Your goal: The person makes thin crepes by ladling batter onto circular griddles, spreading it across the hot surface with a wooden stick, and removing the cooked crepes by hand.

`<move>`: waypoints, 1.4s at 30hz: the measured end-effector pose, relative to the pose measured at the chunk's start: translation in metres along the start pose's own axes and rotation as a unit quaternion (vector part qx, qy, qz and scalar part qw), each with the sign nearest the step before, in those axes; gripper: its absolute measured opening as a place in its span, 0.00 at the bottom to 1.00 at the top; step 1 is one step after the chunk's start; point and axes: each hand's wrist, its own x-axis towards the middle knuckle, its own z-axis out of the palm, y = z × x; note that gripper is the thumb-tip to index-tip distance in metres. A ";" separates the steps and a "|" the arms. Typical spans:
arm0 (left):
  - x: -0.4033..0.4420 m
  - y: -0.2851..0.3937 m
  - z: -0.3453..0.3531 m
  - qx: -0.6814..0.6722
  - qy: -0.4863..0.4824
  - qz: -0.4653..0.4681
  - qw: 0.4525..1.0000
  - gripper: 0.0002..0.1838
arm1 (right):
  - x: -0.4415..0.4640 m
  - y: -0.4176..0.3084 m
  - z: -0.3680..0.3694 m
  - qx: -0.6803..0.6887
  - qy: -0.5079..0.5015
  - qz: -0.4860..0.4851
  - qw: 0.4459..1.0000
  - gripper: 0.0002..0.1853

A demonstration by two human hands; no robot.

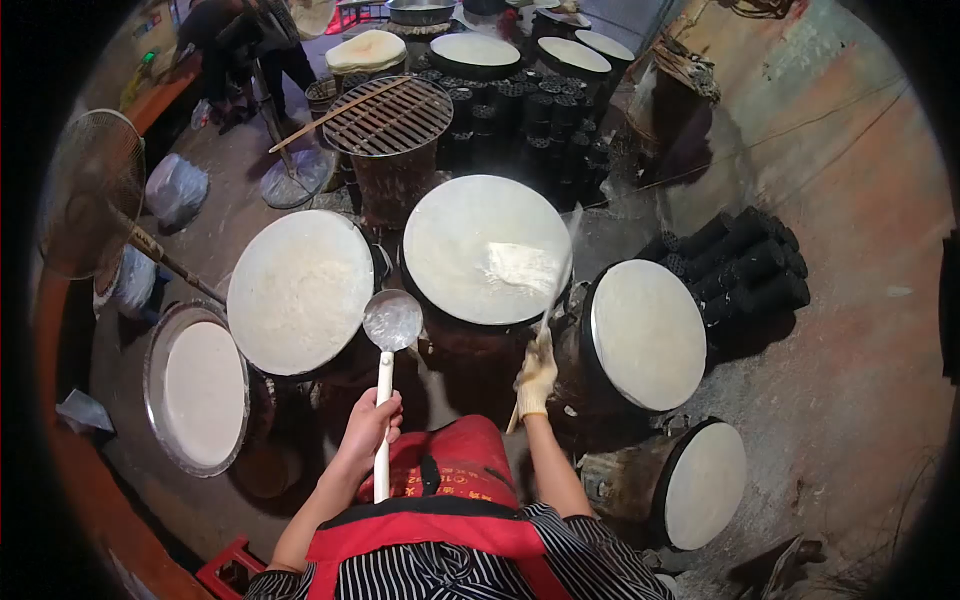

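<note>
My left hand (372,425) is closed round the white handle of a metal ladle (392,320), whose round bowl is between two round griddles. My right hand (537,375), in a pale glove, grips a thin scraper (563,265) that reaches up along the right edge of the middle griddle. A pale sheet of batter covers this griddle (470,245), with a brighter wet patch (522,266) beside the scraper. The left griddle (300,290) and the right griddle (648,335) also carry pale round sheets. A metal basin (205,395) of white batter stands at the far left.
Another covered griddle (705,485) stands at lower right. Black coal cylinders (745,265) are piled at right. Behind the middle griddle are a round grate (390,115) and a stack of flatbreads (366,50). A fan (92,195) stands left; a person (245,50) is at upper left.
</note>
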 end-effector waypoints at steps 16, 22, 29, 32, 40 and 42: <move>0.055 0.010 0.009 0.042 -0.055 -0.041 0.997 0.06 | -0.037 -0.081 -0.024 -0.271 -0.244 0.067 0.929 0.25; 0.173 0.015 0.048 0.113 -0.015 0.034 0.993 0.04 | -0.059 -0.023 -0.064 0.086 -0.018 0.219 0.972 0.25; 0.215 -0.009 0.112 -0.040 0.005 -0.106 0.994 0.06 | -0.076 -0.030 -0.018 0.017 -0.178 0.249 0.952 0.21; 0.191 0.040 0.078 -0.238 -0.195 -0.252 0.917 0.05 | -0.049 -0.105 -0.022 0.071 -0.122 0.450 0.882 0.19; 0.124 0.059 0.068 -0.188 -0.114 -0.278 0.935 0.08 | -0.079 -0.061 -0.055 -0.151 -0.210 0.155 0.954 0.22; 0.089 0.064 0.057 -0.099 -0.149 -0.184 0.967 0.08 | -0.084 -0.095 -0.053 -0.223 -0.276 0.103 0.929 0.26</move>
